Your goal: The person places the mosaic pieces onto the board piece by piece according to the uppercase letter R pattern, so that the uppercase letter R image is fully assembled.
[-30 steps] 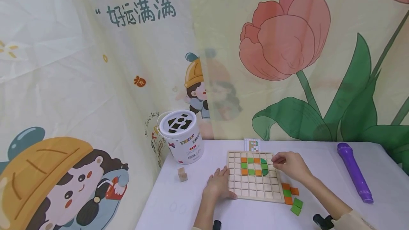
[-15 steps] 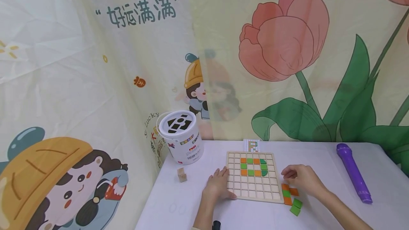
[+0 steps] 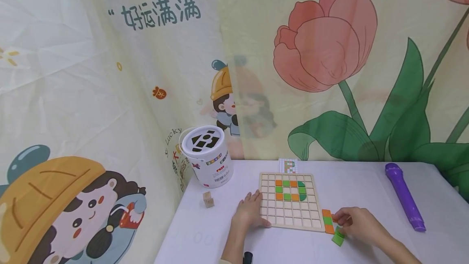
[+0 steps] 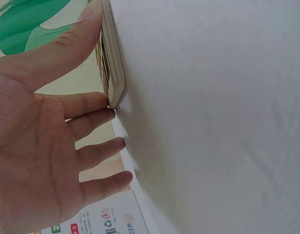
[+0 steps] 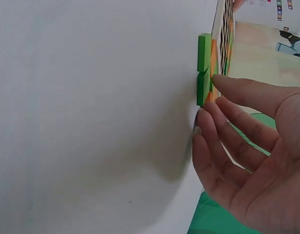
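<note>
A square wooden grid board [image 3: 289, 217] lies on the table, with orange, green and dark green rounded tiles [image 3: 302, 190] forming a ring in its upper part. My left hand [image 3: 248, 212] rests at the board's left edge, fingers spread; in the left wrist view thumb and fingertips touch the board's side [image 4: 116, 73]. My right hand [image 3: 360, 224] is at the loose tiles right of the board, thumb and fingers around an orange tile [image 3: 334, 217]. Two green square tiles [image 3: 338, 239] lie beside it, partly covered by the hand. An orange-green-orange column of tiles [image 3: 327, 221] lines the board's right edge.
A white lidded bucket [image 3: 216, 166] with shape cut-outs stands at the back left, two small wooden cubes [image 3: 208, 200] in front of it. A pattern card [image 3: 288, 166] lies behind the board. A purple microphone [image 3: 404, 196] lies at the right. Printed curtains [image 3: 256, 52] hang behind.
My right hand has moved from the board's upper right edge down and toward me to the loose tiles. My left hand and the tiles on the board stay as they were.
</note>
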Available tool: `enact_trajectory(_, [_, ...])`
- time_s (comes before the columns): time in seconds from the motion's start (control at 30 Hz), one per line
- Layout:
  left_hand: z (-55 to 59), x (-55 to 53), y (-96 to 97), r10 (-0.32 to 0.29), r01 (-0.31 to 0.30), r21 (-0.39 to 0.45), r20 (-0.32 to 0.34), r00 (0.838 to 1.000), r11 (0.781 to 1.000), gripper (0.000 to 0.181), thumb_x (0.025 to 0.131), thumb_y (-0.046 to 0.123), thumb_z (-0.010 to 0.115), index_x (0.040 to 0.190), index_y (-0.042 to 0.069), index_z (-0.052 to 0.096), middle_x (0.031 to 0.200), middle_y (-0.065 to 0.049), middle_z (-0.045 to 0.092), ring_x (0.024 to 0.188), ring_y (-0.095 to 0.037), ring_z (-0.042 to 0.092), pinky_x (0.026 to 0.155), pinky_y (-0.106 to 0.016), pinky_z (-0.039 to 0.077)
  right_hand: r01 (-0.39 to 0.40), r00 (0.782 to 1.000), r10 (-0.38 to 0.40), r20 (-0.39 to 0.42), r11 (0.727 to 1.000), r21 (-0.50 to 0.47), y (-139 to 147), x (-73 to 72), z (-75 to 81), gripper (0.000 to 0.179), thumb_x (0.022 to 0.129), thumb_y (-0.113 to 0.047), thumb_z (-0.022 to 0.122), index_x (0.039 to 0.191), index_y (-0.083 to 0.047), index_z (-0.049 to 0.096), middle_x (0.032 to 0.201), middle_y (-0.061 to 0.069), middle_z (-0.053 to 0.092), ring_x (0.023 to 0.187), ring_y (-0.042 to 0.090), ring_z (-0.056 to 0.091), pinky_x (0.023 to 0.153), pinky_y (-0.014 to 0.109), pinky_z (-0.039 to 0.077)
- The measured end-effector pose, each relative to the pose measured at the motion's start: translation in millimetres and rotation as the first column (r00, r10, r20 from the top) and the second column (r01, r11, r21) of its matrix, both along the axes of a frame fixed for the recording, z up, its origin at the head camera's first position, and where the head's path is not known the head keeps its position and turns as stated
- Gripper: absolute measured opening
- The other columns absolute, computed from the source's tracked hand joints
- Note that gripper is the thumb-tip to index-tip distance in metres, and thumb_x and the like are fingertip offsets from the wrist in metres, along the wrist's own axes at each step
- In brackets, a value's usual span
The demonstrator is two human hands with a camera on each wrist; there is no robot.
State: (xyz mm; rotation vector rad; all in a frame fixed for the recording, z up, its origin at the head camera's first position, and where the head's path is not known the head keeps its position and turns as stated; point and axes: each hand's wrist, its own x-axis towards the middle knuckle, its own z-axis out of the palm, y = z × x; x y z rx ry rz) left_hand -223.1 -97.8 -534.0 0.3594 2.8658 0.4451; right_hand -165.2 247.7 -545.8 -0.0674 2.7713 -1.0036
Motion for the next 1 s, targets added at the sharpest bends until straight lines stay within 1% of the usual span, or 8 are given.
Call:
enact_trajectory(0.13, [-6.2, -2.9, -1.3, -0.003, 0.003, -0.007, -0.001, 1.0, 1.0, 0.109, 0.067, 0.044, 0.097, 0.156, 0.006, 0.047, 0.164, -0.01, 0.043, 0.152, -0.038, 0.035, 0.121, -0.059, 0.034, 0.012, 1.0, -0.013, 0.011, 1.0, 0.024, 1, 4.6, -2.5, 0.03, 0.073, -0.005, 0.092, 0.098, -0.009, 0.075, 0.085, -0.005, 0.067, 0.08, 0.015, 0.06, 0.071, 0.034, 0.056])
enact_trajectory(0.23, [-8.3, -3.2, -1.4, -0.005, 0.004, -0.02, -0.007, 1.0, 1.0, 0.109, 0.067, 0.045, 0.097, 0.156, 0.007, 0.048, 0.164, -0.009, 0.043, 0.152, -0.037, 0.036, 0.121, -0.059, 0.035, 0.014, 1.0, -0.014, 0.002, 1.0, 0.026, -1, 6.7, -2.2, 0.033, 0.07, -0.006, 0.093, 0.097, -0.01, 0.075, 0.084, -0.006, 0.067, 0.079, 0.014, 0.059, 0.07, 0.03, 0.054])
enact_trajectory(0.4, [3.6, 1.6, 1.2, -0.004, 0.004, -0.016, 0.004, 1.0, 1.0, 0.105, 0.068, 0.041, 0.098, 0.154, 0.003, 0.049, 0.162, -0.012, 0.045, 0.151, -0.038, 0.037, 0.121, -0.059, 0.036, 0.02, 1.0, -0.02, -0.014, 1.0, 0.017, -3, 9.4, -2.1, 0.035, 0.068, -0.002, 0.093, 0.097, -0.011, 0.075, 0.082, -0.005, 0.065, 0.078, 0.014, 0.058, 0.066, 0.025, 0.051])
enact_trajectory(0.53, [5.9, 2.2, 1.9, -0.011, 0.011, -0.027, 0.0, 1.0, 1.0, 0.106, 0.069, 0.042, 0.097, 0.154, 0.002, 0.049, 0.162, -0.012, 0.045, 0.151, -0.038, 0.037, 0.12, -0.059, 0.036, 0.031, 0.999, -0.031, -0.013, 0.999, 0.013, -6, 8.7, -0.7, 0.037, 0.066, 0.002, 0.092, 0.097, -0.011, 0.076, 0.082, -0.005, 0.064, 0.078, 0.015, 0.058, 0.066, 0.026, 0.051])
enact_trajectory(0.63, [3.9, 1.7, 1.7, -0.013, 0.013, -0.035, 0.0, 1.0, 0.999, 0.106, 0.07, 0.043, 0.096, 0.155, 0.003, 0.048, 0.163, -0.011, 0.043, 0.152, -0.037, 0.036, 0.121, -0.058, 0.035, 0.025, 1.0, -0.025, -0.01, 1.0, -0.001, -5, 6.5, 1.4, 0.037, 0.067, 0.005, 0.09, 0.097, -0.011, 0.076, 0.082, -0.005, 0.065, 0.078, 0.015, 0.058, 0.065, 0.027, 0.052])
enact_trajectory(0.87, [-8.7, -4.0, -0.7, -0.016, 0.015, -0.04, -0.021, 1.0, 0.999, 0.108, 0.069, 0.046, 0.096, 0.156, 0.005, 0.047, 0.164, -0.009, 0.042, 0.152, -0.037, 0.036, 0.121, -0.058, 0.035, -0.109, 0.989, 0.1, -0.109, 0.99, -0.085, 8, -4.5, 12.2, 0.032, 0.075, 0.006, 0.083, 0.103, -0.008, 0.076, 0.081, -0.005, 0.069, 0.072, 0.01, 0.059, 0.063, 0.022, 0.054])
enact_trajectory(0.97, [-10.1, -4.0, -0.5, -0.013, 0.012, -0.054, -0.009, 1.0, 0.998, 0.107, 0.071, 0.047, 0.095, 0.157, 0.005, 0.046, 0.165, -0.008, 0.041, 0.153, -0.035, 0.034, 0.122, -0.057, 0.034, -0.111, 0.986, 0.096, -0.134, 0.987, -0.116, 6, -11.7, 17.0, 0.032, 0.076, 0.004, 0.084, 0.105, -0.007, 0.076, 0.081, -0.005, 0.069, 0.072, 0.01, 0.061, 0.064, 0.022, 0.055])
enact_trajectory(1.0, [-7.7, -3.0, -0.1, -0.013, 0.012, -0.049, -0.004, 1.0, 0.999, 0.106, 0.071, 0.046, 0.095, 0.156, 0.005, 0.046, 0.165, -0.009, 0.041, 0.153, -0.036, 0.035, 0.122, -0.057, 0.034, -0.119, 0.985, 0.101, -0.142, 0.985, -0.127, 5, -14.3, 18.4, 0.032, 0.077, 0.003, 0.085, 0.106, -0.006, 0.076, 0.081, -0.005, 0.069, 0.073, 0.01, 0.061, 0.065, 0.022, 0.056])
